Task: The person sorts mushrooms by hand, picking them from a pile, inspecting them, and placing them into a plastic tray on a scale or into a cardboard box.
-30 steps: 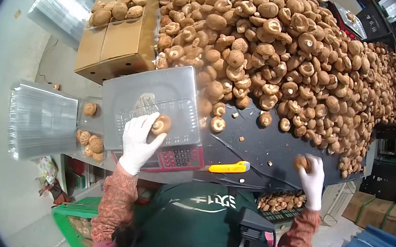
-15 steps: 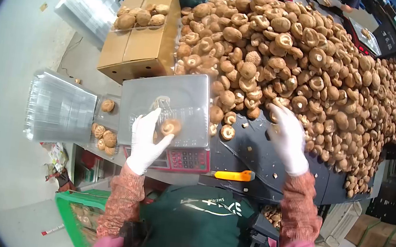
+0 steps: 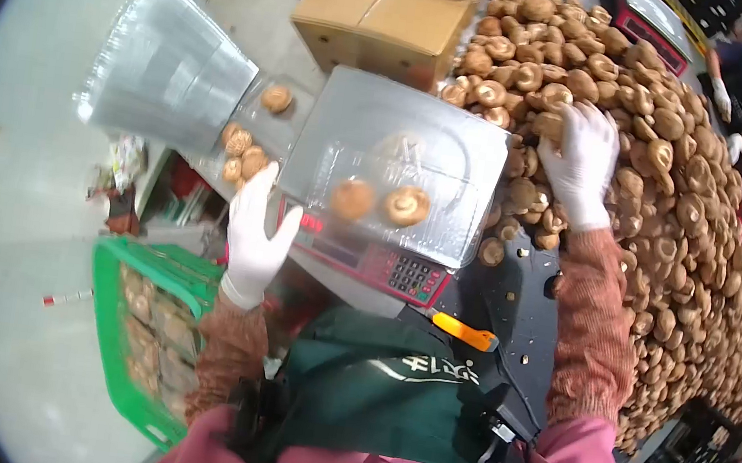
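Left hand [image 3: 259, 240]: open, thumb spread from fingers, nothing seen in its grasp, beside the front left corner of the scale [image 3: 353, 117]. Right hand [image 3: 582, 161]: partly curled at a mushroom [image 3: 548, 126] on the pile [image 3: 704, 229]; whether it grips cannot be told. Two mushrooms [image 3: 406, 206] lie in a clear tray [image 3: 445, 241] on the scale. Orange cutter [image 3: 466, 331] noted on the dark surface [image 3: 528, 318], near the scale's keypad.

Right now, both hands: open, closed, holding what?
Left hand: open, thumb and fingers spread, nothing visible in it.
Right hand: fingers bent at a mushroom on the pile; cannot tell if the grip is closed.
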A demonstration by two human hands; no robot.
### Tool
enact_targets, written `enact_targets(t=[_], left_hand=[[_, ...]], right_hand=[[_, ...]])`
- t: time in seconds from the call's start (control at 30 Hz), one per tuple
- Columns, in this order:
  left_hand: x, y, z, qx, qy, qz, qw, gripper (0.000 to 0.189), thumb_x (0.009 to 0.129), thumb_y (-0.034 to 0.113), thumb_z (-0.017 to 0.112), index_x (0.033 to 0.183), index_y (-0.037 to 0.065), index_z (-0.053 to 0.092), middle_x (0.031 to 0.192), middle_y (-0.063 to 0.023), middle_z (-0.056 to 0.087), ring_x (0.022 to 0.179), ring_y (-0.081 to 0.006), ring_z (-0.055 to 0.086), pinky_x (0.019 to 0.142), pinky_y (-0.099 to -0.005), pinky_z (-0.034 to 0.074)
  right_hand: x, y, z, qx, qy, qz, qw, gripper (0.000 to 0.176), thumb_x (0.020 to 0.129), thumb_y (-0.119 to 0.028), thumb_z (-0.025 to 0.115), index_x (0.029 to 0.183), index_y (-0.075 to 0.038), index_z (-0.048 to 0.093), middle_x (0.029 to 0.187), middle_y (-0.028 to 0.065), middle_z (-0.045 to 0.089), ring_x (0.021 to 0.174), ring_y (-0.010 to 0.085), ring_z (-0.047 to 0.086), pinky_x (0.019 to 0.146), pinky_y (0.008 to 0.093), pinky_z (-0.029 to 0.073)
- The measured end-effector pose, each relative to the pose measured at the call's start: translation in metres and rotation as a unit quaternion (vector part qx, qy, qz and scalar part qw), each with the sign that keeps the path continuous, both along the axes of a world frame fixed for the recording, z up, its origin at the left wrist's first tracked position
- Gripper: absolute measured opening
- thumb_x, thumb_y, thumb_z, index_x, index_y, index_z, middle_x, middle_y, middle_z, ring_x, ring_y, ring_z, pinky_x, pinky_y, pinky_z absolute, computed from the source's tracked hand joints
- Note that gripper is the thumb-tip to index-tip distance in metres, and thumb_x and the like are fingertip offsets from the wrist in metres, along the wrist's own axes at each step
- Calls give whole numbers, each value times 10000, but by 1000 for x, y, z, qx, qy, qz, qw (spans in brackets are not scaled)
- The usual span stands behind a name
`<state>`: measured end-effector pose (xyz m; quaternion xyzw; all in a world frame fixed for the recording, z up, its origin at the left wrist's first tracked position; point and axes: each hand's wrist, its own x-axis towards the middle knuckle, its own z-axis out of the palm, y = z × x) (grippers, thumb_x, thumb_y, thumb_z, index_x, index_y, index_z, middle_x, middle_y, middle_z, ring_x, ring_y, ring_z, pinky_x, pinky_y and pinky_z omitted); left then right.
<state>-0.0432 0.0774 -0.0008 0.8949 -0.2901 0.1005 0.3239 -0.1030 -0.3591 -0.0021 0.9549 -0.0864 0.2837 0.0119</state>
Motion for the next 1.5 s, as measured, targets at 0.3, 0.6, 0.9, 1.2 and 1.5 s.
enact_targets(t=[0.3,0.6,0.9,1.2,1.5], left_hand=[[-1,-21,27,-99,77,14,992,502,898,-57,625,1390,-16,533,1316,-114,593,1200,-205,581,1051,-336,441],[-86,-76,41,-158,534,-204,805,299,995,45,543,1283,-28,578,1165,-110,650,1020,-184,660,903,-313,528],[-127,-97,-5,-259,807,-190,496,478,1087,327,416,1442,7,426,1284,-178,619,1073,-301,672,898,-401,557],[-131,-98,-16,-222,825,-187,484,464,1073,355,472,1358,-10,495,1177,-164,671,945,-281,715,791,-357,581],[-139,-119,-12,50,705,-352,613,367,1057,275,524,1250,-30,588,1021,-102,720,768,-133,690,716,-261,552]], right_hand=[[-213,49,-39,823,-119,-45,554,471,1009,-311,575,1362,-1,531,1213,115,654,1051,231,655,879,320,532],[-217,152,-24,945,-150,43,286,616,1024,-390,530,1450,31,386,1426,253,490,1313,412,517,1106,549,438],[-214,182,-16,945,-138,50,294,490,1003,-262,593,1403,-7,469,1346,95,571,1269,197,532,1111,376,394],[-220,197,-8,903,-61,39,424,564,944,-192,686,1421,-14,444,1341,86,572,1213,151,551,1023,324,463],[-275,188,7,912,-81,-17,402,543,901,-220,714,1346,15,510,1304,127,606,1206,222,583,1057,391,455]])
